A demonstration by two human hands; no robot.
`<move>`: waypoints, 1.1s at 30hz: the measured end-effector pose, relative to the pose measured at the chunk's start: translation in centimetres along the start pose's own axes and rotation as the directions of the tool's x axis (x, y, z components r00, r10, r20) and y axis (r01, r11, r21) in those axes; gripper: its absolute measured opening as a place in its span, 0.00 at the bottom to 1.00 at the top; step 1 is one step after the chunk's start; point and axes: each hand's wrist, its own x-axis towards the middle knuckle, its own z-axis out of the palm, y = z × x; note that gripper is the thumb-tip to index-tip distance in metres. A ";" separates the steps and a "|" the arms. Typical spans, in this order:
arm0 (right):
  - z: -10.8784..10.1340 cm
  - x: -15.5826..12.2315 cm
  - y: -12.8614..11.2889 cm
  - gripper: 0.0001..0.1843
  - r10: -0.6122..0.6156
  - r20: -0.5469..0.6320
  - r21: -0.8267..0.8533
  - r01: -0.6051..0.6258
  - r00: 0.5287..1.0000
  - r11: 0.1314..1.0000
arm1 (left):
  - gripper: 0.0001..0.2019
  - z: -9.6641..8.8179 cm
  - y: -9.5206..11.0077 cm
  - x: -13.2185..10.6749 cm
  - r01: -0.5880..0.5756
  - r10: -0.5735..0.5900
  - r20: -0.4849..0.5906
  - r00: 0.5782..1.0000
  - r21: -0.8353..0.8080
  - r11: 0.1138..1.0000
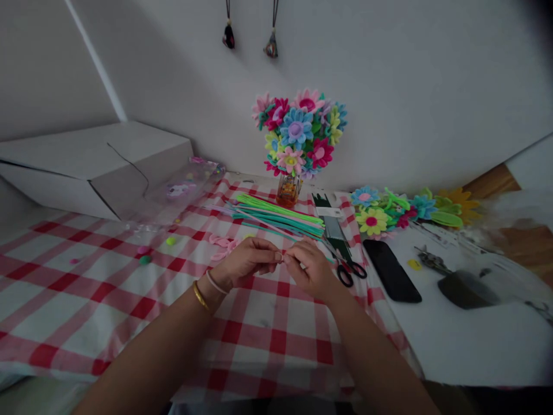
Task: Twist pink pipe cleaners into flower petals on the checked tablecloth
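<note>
My left hand (248, 262) and my right hand (311, 268) meet over the red and white checked cloth (86, 288), fingertips pinched together on a small piece between them that I cannot make out. Bracelets circle my left wrist. Just behind the hands lies a bundle of green and pink pipe cleaners (280, 218). A pink felt flower piece (222, 245) lies on the cloth left of them. Black-handled scissors (348, 268) rest right of my right hand.
A jar holding a felt flower bouquet (300, 135) stands at the back. Loose felt flowers (389, 210), a black phone (391, 271), keys (432, 260) and a dark object (466, 288) lie at right. A white box (95, 161), a clear bag and small pompoms (144, 259) are at left.
</note>
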 end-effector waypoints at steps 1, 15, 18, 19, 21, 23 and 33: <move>0.3 0.0 0.0 0.09 0.088 -0.007 0.127 -0.086 0.996 0.988 | 0.07 0.0 0.1 -0.1 -0.069 0.069 0.003 0.998 0.077 0.995; 0.2 0.3 0.2 0.08 0.120 -0.174 0.023 -0.118 0.977 0.993 | 0.08 0.4 -0.2 0.1 -0.108 0.107 -0.150 0.983 -0.004 0.994; 0.0 0.2 -0.1 0.09 -0.035 -0.113 -0.182 0.014 0.993 0.983 | 0.08 0.3 -0.4 0.2 -0.045 0.034 -0.132 0.991 -0.079 0.996; 0.1 0.1 -0.1 0.09 -0.025 -0.106 -0.183 0.005 0.994 0.983 | 0.08 0.2 -0.4 0.2 -0.044 0.037 -0.127 0.991 -0.056 0.997; 0.3 0.1 -0.2 0.09 0.087 -0.101 -0.077 -0.095 0.991 0.992 | 0.09 0.2 -0.4 0.2 -0.083 0.089 -0.116 0.989 0.061 0.995; 0.7 0.1 0.0 0.09 0.270 -0.052 0.168 -0.258 0.961 0.951 | 0.08 0.2 -0.2 0.0 -0.181 0.210 -0.098 0.973 0.249 0.952; 0.8 0.7 0.4 0.08 0.478 0.045 0.623 -0.399 0.877 0.673 | 0.08 0.0 -0.1 0.3 -0.183 0.188 -0.170 0.967 0.049 0.982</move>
